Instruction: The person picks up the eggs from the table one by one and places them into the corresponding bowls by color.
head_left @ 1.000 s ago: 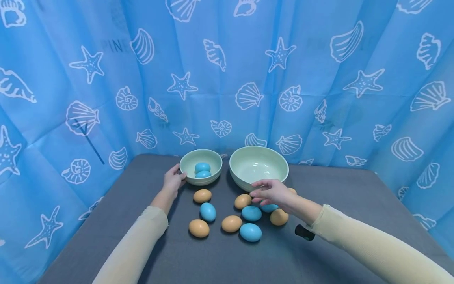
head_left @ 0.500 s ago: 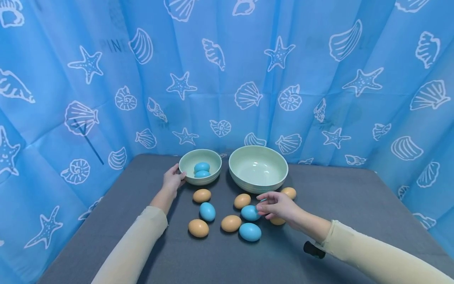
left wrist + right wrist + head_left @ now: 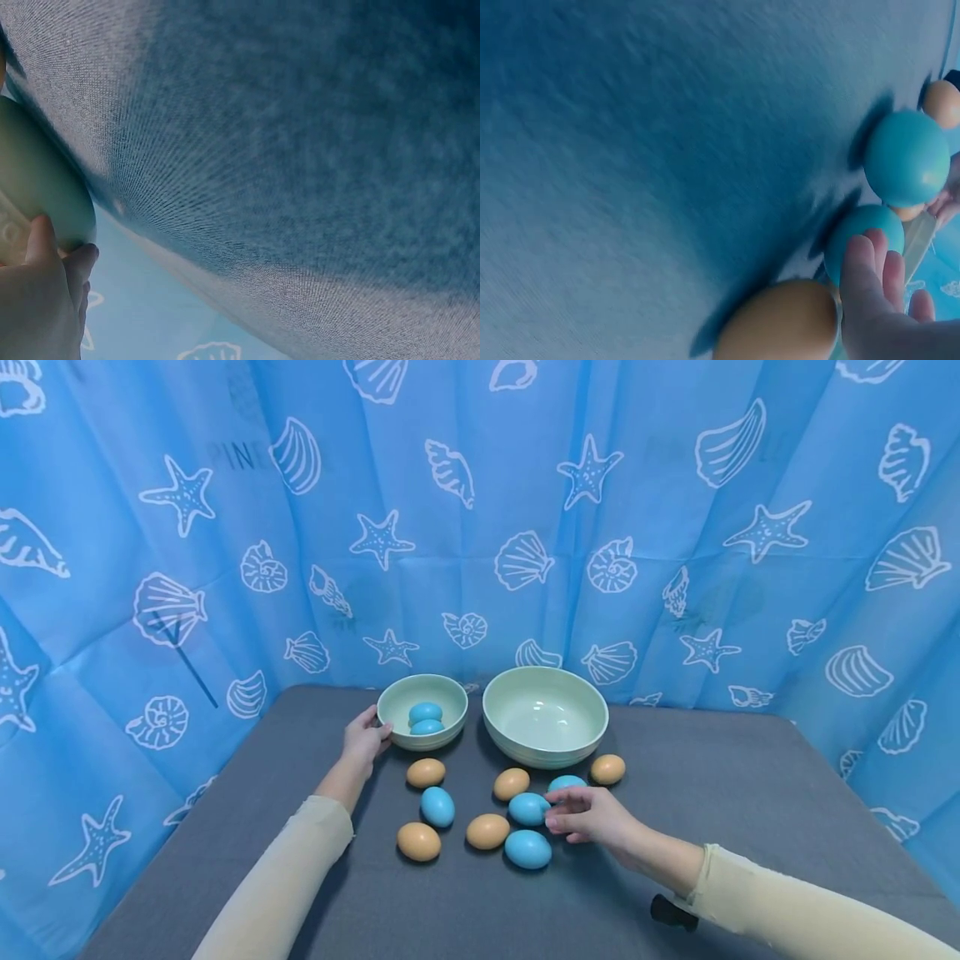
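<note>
My left hand [image 3: 364, 742] holds the small pale green bowl [image 3: 399, 700] at its left side, thumb at the rim. Two blue eggs [image 3: 426, 713] lie inside that bowl. Over the right part of the egg group hovers my right hand [image 3: 594, 817], its fingers loosely bent with nothing between them. Its fingertips are right by a blue egg [image 3: 528, 809] and overlap another blue egg [image 3: 567, 783] behind. In the right wrist view a brown egg [image 3: 784, 322] lies beside the thumb; the hand hides it in the head view.
The larger pale green bowl [image 3: 546, 710] stands right of the small one. Several more eggs lie on the grey cloth, among them a brown egg [image 3: 607, 769] at the right and a blue egg [image 3: 528, 849] at the front. A blue curtain [image 3: 465, 568] hangs behind.
My right hand has come from the front of the large bowl back toward me, down over the eggs. The left hand stays at the small bowl.
</note>
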Available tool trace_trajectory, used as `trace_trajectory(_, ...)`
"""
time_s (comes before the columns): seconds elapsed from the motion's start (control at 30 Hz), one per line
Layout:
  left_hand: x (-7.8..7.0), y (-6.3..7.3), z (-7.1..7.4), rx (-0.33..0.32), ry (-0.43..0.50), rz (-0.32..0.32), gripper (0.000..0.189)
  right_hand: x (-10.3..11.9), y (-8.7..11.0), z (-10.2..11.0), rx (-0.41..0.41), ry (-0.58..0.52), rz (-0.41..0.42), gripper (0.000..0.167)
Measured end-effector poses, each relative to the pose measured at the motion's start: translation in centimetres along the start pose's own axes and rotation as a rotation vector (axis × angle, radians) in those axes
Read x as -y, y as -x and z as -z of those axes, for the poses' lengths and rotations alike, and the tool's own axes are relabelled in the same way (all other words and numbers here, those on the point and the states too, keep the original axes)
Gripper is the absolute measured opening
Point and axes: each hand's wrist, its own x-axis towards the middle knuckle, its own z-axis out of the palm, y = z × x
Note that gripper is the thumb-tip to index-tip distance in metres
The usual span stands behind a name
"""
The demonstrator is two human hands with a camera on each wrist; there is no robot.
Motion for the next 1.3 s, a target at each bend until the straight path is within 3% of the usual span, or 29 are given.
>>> trace_trajectory(0.5, -0.1, 0.0, 0.0, -0.003, 0.005, 0.000, 0.060, -1.5, 0.4, -1.4, -0.022, 0.013, -0.092, 0.050)
trace_trajectory(0.93, 0.0, 0.1, 0.0, 0.002, 0.003, -0.001, 0.060, -1.9, 0.3, -2.0, 0.006, 0.028, -0.070, 0.051)
trace_trajectory(1.3, 0.0, 0.1, 0.0, 0.001, 0.003, 0.005, 0.060, -2.2, 0.3, -2.6, 0.026, -0.001, -0.001, 0.049)
